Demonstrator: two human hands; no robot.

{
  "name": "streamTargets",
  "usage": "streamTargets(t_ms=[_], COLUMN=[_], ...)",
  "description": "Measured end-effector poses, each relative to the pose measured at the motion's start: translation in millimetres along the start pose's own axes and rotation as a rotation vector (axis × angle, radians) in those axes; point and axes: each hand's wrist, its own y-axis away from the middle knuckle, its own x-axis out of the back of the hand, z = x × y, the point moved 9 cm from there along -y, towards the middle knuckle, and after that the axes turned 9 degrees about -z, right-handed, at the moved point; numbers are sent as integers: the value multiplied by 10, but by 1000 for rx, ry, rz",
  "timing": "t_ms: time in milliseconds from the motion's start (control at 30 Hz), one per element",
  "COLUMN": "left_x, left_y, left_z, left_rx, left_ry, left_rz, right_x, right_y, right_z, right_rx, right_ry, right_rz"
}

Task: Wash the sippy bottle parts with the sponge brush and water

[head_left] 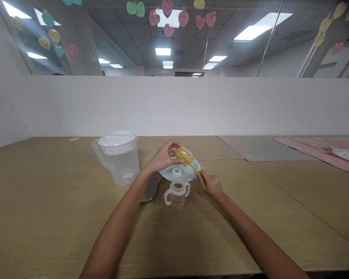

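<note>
Forearms: both reach in from the near edge of the counter (75, 232) and meet just above the handled bottle (177, 195).
Handled bottle: clear, two side handles, open top, upright on the counter; landmark for everything below.
Left hand (163, 158): raised just behind and left of the bottle; grip closed round a small yellow piece (184, 155), fingers curled over its far end, the piece tilted in the air.
Right hand (211, 184): just right of the bottle; fingertips pinched tight on the near end of a thin green stick (194, 167).
Green stick: slants up and left from the pinch into the yellow piece; how deep it goes in, cannot tell.
Pale blue plate (189, 174): directly behind the bottle, under the yellow piece, with a white ring (177, 172) lying on it.
Grey flat thing (151, 190): left of the bottle, partly hidden by the left forearm.
Lidded jug (118, 157): clear, white lid, well left of the bottle and farther back.
Pink cloth (317, 149): far right of the bottle, near the back wall.
Risk, judged: hard push on the stick could slip the yellow piece from the left grip onto the plate.
Risk, judged: right wrist sits close to the bottle; a sideways sweep could topple it.
</note>
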Motion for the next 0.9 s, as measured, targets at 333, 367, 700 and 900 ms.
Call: streamTargets(t_ms=[333,367,700,900], left_x=[28,37,53,130], left_y=[65,60,54,23], left_z=[-85,-97,-104,-50], left_rx=[107,104,101,26], left_ry=[-211,-211,46,90], left_rz=[-19,-13,-6,94], right_x=[-116,-148,133,61], right_y=[-97,-94,-59,-51], right_z=[155,145,79,11], right_rx=[-100,-91,1,-98], right_ry=[40,37,31,-95], right_rz=[-219,-242,3,1])
